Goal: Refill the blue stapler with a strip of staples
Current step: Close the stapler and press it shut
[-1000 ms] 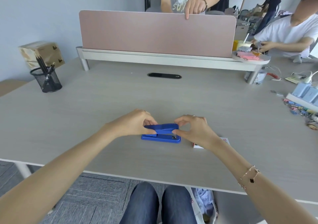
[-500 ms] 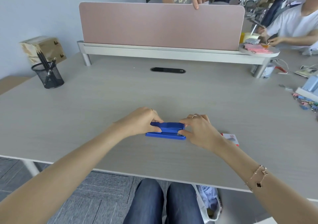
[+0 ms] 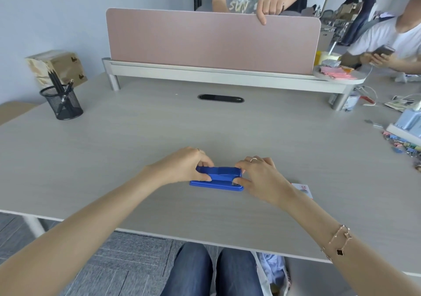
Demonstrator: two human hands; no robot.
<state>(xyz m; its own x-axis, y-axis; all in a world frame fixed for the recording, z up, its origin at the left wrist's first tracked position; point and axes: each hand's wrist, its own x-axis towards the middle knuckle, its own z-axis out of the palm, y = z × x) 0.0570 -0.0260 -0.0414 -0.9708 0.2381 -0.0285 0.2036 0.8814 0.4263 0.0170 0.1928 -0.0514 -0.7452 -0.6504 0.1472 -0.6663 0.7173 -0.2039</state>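
The blue stapler (image 3: 222, 177) lies flat on the grey desk (image 3: 159, 141), lengthwise left to right, its top arm down on the base. My left hand (image 3: 184, 167) pinches its left end with thumb and fingers. My right hand (image 3: 259, 177) holds its right end, thumb at the front near the metal mouth. A small white and red staple box (image 3: 304, 189) lies just right of my right wrist, partly hidden by it. No loose staple strip shows.
A black mesh pen cup (image 3: 62, 102) and a brown tissue box (image 3: 57, 67) stand far left. A pink divider (image 3: 211, 40) on a raised shelf crosses the back, a person's hand on it. Clips and a light blue box (image 3: 407, 125) crowd the right edge.
The stapler's top arm has come down from slightly raised to flat on the base. Both hands stay on its ends; the view has shifted a little.
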